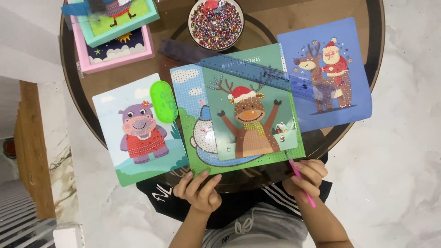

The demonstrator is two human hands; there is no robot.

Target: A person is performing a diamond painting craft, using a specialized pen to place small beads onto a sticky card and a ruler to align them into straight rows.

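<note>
My left hand point(200, 189) grips the near edge of a green picture card point(197, 154) with a white snowman figure. On top of it lies a reindeer card point(250, 119) with a red hat. My right hand point(307, 177) holds a pink pen tool point(301, 178) at the near right corner of the cards. A blue see-through ruler point(275, 78) lies across the top of the reindeer card.
A hippo card point(138, 133) lies at left with a green oval tray point(163, 101) on it. A blue card point(328, 73) with a reindeer and red-suited figure lies at right. A bowl of beads point(216, 23) and stacked framed pictures point(115, 32) stand at the far side of the round glass table point(374, 55).
</note>
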